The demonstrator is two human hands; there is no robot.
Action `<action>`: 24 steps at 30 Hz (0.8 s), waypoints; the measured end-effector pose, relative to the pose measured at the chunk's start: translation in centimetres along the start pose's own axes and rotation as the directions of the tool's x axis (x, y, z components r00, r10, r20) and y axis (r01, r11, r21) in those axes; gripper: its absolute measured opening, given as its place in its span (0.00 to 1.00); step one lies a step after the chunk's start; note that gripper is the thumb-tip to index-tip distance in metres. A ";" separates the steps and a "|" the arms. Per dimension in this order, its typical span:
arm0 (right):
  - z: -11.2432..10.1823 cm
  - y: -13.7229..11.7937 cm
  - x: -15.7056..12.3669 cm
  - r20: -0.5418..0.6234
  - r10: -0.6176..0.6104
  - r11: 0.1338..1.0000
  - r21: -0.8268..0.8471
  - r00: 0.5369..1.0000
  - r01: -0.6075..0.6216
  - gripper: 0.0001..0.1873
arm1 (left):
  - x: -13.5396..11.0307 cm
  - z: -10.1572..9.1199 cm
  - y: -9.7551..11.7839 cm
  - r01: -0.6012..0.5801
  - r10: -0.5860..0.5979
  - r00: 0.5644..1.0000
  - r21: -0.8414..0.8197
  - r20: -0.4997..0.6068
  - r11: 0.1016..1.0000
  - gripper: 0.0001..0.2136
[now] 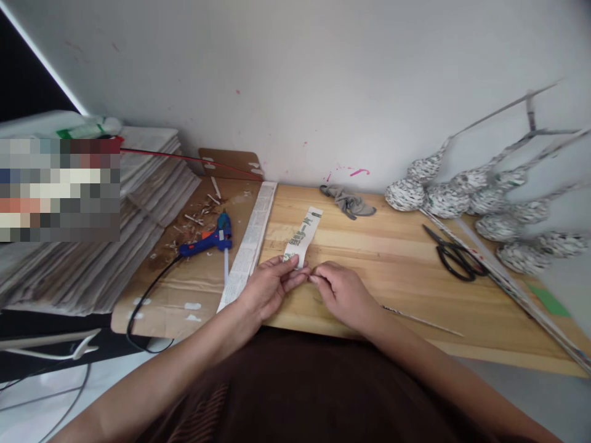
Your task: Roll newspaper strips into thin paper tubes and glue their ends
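Observation:
A narrow strip of newspaper (305, 234) lies on the wooden table (392, 271), running away from me. My left hand (270, 286) pinches the strip's near end with fingers closed. My right hand (344, 292) is closed in a pinch right beside it, holding the tip of a thin rolled paper stick (425, 320) that trails off to the right along the table's front edge. The two hands meet at the strip's near corner.
A blue glue gun (210, 240) with a black cable lies on cardboard at left, beside a long newspaper strip (249, 243). Stacked newspapers (148, 209) fill the far left. Black scissors (455, 255), rolled paper balls on sticks (443, 197) and a grey rag (348, 202) lie at right and back.

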State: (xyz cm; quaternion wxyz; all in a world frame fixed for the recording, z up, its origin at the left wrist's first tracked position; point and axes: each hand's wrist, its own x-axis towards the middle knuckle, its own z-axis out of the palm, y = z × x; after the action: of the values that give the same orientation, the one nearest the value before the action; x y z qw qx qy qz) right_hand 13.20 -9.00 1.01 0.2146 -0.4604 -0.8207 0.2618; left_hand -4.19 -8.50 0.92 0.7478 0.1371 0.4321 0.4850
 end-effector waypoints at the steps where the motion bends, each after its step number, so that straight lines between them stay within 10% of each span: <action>1: 0.0 0.0 0.0 -0.014 -0.006 1.000 0.014 1.000 0.006 0.09 | 0.0 0.0 0.0 0.002 -0.002 1.000 0.000 -0.001 1.000 0.02; 24: 0.1 -0.2 0.2 -0.014 0.028 1.000 0.011 1.000 -0.027 0.06 | 0.3 -0.2 0.3 0.000 0.000 1.000 -0.001 -0.027 1.000 0.04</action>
State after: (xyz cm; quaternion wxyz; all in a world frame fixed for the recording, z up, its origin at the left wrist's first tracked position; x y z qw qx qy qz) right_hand 12.88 -8.92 1.11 0.2190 -0.4723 -0.8113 0.2659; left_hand -4.45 -8.17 0.88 0.7422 0.1302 0.4418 0.4869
